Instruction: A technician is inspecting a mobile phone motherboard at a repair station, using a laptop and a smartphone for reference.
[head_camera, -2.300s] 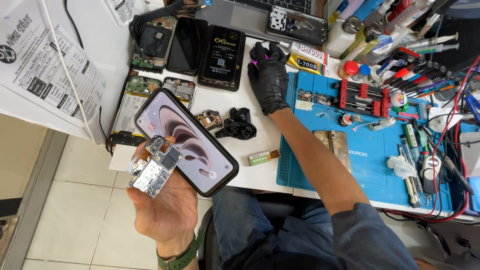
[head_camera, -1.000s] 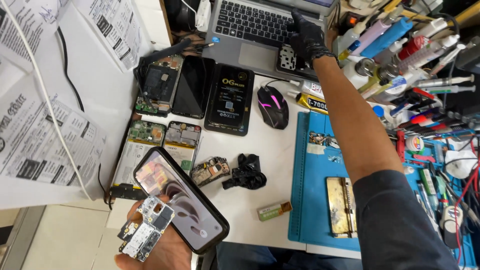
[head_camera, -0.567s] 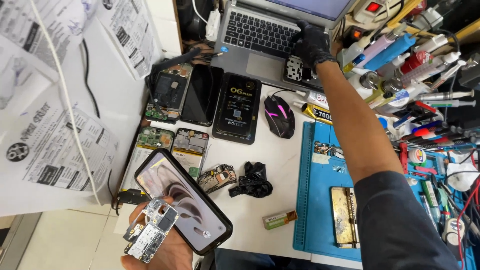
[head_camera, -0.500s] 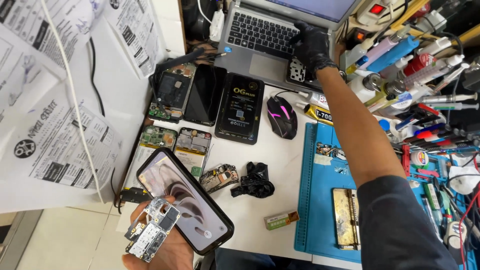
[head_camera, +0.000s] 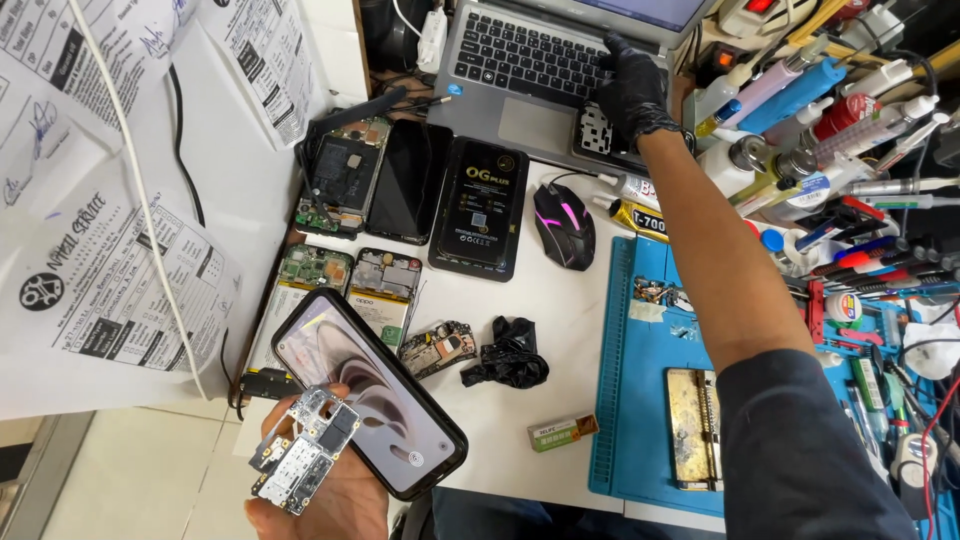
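One phone and one circuit board in my left hand, my right on the laptop.

My left hand (head_camera: 325, 495), lower left, clamps the smartphone (head_camera: 368, 392) and circuit board (head_camera: 303, 463) together. My gloved right hand (head_camera: 632, 92) rests fingers spread on the laptop (head_camera: 535, 70) keys, upper centre; four opened phones lie between.
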